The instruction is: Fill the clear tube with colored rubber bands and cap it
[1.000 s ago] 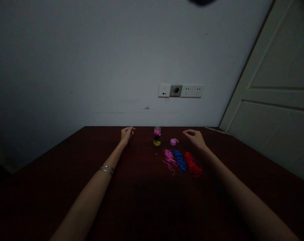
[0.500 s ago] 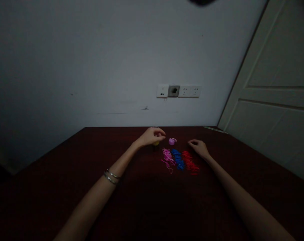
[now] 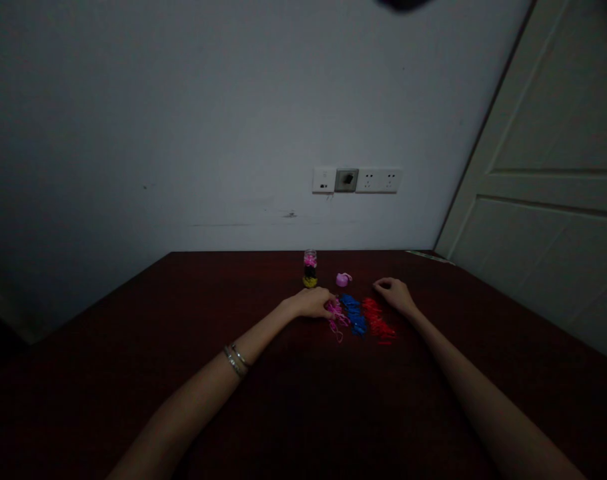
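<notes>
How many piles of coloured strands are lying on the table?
3. The pink pile is at the left hand, which partly covers it; the blue pile is in the middle; the red pile is nearest to the right hand.

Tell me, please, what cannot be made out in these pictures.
All in the head view:
Pink strands: partly hidden by the left hand, whose grip is unclear.
Dark filling in the jar: too small and dim.
Dark shape: cut off by the top edge.

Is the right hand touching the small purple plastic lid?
Apart: the head view shows dark red tabletop between the right hand and the lid.
</notes>
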The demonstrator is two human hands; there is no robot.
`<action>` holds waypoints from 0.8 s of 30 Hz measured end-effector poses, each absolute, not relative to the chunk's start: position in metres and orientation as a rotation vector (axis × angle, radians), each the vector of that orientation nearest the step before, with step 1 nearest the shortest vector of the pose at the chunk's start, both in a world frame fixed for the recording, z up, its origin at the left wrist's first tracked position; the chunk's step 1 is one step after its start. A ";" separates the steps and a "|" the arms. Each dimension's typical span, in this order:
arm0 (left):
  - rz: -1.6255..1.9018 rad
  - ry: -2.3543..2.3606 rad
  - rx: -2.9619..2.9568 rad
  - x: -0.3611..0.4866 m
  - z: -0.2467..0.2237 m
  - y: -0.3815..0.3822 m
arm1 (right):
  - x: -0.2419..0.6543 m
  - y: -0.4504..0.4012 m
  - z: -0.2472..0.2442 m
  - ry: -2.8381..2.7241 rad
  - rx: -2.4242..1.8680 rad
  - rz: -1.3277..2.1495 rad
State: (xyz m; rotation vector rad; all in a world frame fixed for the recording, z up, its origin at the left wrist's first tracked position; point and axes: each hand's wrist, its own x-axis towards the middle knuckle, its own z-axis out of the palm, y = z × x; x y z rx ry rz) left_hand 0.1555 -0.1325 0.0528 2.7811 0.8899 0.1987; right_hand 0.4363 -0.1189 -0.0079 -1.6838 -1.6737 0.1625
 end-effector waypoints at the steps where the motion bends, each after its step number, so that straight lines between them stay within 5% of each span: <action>1: 0.204 0.898 2.783 0.156 0.051 -0.132 | 0.436 -0.119 -0.008 -1.677 -1.685 0.161; 24: 0.077 0.929 2.770 0.149 0.059 -0.128 | 0.439 -0.115 -0.012 -1.686 -1.751 0.124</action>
